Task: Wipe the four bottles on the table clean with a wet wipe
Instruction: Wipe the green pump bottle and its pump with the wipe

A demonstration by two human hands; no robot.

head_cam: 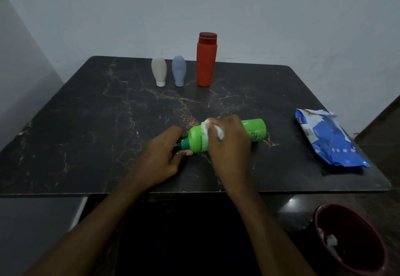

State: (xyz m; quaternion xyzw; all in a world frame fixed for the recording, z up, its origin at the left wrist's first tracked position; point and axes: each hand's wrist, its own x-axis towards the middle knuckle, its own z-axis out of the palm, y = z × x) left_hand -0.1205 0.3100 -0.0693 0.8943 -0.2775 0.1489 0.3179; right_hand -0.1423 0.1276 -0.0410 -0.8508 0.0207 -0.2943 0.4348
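Observation:
A green bottle (255, 129) lies on its side near the table's front, its dark green cap pointing left. My left hand (161, 158) grips the cap end. My right hand (229, 143) lies over the bottle's middle and holds a white wet wipe (205, 125) against it. At the back of the table stand a beige bottle (159, 71), a blue-grey bottle (179, 70) and a tall red bottle (206, 59), all upright and apart from my hands.
A blue and white wet wipe pack (331, 139) lies at the table's right edge. The dark marbled table (86, 124) meets a pale wall behind. A dark red bin (355, 239) with white wipes inside stands on the floor at the lower right.

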